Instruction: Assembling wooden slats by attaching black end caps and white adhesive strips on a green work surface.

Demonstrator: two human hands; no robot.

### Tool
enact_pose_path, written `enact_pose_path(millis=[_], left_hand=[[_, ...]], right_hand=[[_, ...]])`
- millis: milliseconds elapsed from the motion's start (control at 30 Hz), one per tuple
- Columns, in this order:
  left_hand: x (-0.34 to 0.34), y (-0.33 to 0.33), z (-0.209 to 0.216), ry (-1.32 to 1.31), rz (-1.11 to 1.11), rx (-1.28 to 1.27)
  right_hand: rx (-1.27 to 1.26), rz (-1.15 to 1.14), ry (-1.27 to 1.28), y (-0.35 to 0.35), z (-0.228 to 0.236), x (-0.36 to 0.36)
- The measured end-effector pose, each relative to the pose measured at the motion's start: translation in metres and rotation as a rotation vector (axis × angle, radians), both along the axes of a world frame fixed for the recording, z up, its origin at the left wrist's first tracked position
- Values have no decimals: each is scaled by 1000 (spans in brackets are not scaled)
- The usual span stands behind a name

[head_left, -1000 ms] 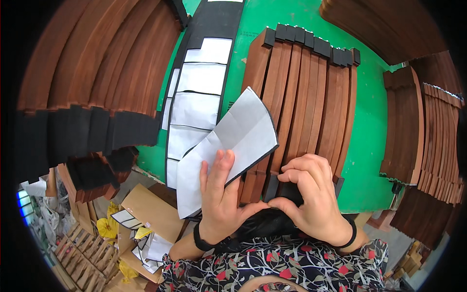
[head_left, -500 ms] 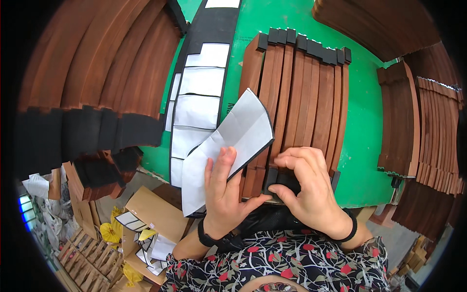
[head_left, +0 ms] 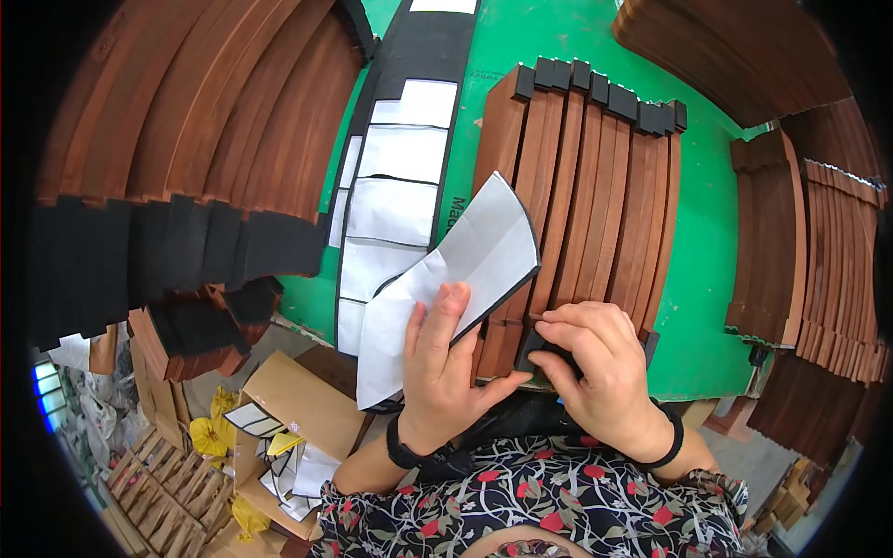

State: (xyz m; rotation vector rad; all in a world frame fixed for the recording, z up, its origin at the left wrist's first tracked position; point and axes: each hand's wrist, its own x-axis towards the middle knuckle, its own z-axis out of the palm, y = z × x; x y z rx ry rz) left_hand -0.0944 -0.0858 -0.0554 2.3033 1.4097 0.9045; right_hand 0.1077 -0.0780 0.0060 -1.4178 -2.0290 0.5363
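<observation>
My left hand (head_left: 439, 367) holds a creased white-backed sheet with black edges (head_left: 491, 223), its fingers pressed over the white side and its thumb stretched toward the slat ends. The sheet slants over the left side of a row of reddish-brown wooden slats (head_left: 595, 219). At the near end of the row, my right hand (head_left: 603, 372) is curled, its thumb and fingers closed around a black pad (head_left: 532, 350) on a slat end. The fingers partly hide that pad. More black pads (head_left: 600, 91) cap the far ends of the slats.
A long black strip (head_left: 423, 56) with white-backed pieces (head_left: 395, 209) lies on the green table (head_left: 702, 232). Large wooden stacks stand left (head_left: 186, 121) and right (head_left: 767, 242). An open cardboard box (head_left: 302, 395) with scraps is below, beside a wooden pallet (head_left: 172, 484).
The view has shifted slightly, so the table things sit further right. My right hand has come a little nearer to me at the slat ends. My left hand keeps holding the sheet.
</observation>
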Motion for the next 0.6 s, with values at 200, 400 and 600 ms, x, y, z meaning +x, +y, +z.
enact_pose_path(millis=[200, 400, 600], left_hand=[[0, -1, 0, 3, 4, -3], [1, 1, 2, -2, -4, 1], [2, 0, 2, 25, -6, 31]], right_hand=[[15, -36, 81, -1, -2, -3], [15, -32, 70, 3, -1, -4], [-32, -59, 29, 6, 1, -6]])
